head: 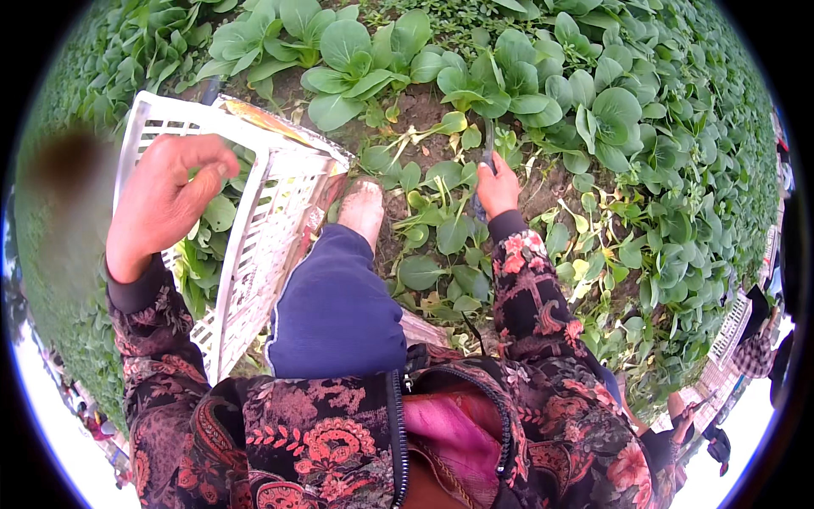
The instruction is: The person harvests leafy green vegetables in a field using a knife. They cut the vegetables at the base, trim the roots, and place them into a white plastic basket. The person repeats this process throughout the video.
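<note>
My left hand point(175, 191) is raised over the near rim of a white plastic crate point(248, 210), fingers curled, with nothing seen in it. Green leafy heads point(203, 254) lie inside the crate. My right hand point(498, 188) is closed round the dark handle of a knife point(489, 137), whose blade points towards the rooted bok choy plants point(480, 86) ahead. The blade's tip is hidden among the leaves. Cut and loose leaves point(451, 235) lie on the soil just left of my right hand.
My bare foot point(362, 207) stands on the soil beside the crate. Dense rows of bok choy point(687, 159) run along the right. At the lower right are another crate point(731, 327) and other people, one person's hand point(683, 420) among them. Yellowed leaves point(580, 270) litter the ground.
</note>
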Demonstrator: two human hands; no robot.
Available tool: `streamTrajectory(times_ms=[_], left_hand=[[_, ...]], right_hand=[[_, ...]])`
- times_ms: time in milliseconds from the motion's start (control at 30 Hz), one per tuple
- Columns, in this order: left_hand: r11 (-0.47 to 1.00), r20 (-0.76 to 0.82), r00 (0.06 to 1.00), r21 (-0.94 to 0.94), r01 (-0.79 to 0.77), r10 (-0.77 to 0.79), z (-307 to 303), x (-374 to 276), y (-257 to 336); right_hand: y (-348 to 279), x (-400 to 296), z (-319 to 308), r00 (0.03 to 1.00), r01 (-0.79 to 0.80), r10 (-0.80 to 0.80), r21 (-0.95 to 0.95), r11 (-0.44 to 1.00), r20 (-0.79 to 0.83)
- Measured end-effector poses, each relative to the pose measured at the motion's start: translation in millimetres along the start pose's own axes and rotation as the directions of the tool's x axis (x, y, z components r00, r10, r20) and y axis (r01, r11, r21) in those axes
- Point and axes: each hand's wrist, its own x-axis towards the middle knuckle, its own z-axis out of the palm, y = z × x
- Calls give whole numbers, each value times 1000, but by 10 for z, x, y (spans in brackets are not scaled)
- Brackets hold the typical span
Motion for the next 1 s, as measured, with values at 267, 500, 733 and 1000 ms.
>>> streamTrajectory(times_ms=[267, 500, 733, 1000], left_hand=[[778, 302, 782, 166, -606, 545, 1883, 2184, 977], [716, 111, 942, 623, -315, 318, 2471, 2992, 385], [760, -59, 916, 580, -293, 398, 2587, 3023, 5], [763, -50, 934, 594, -256, 353, 2642, 2992, -90]], right_hand=[[-299, 327, 231, 990, 138, -123, -303, 943, 66], [-92, 210, 147, 993, 111, -117, -131, 985, -33], [195, 494, 514, 991, -132, 136, 190, 973, -6], [414, 724, 772, 992, -121, 116, 159, 980, 40]])
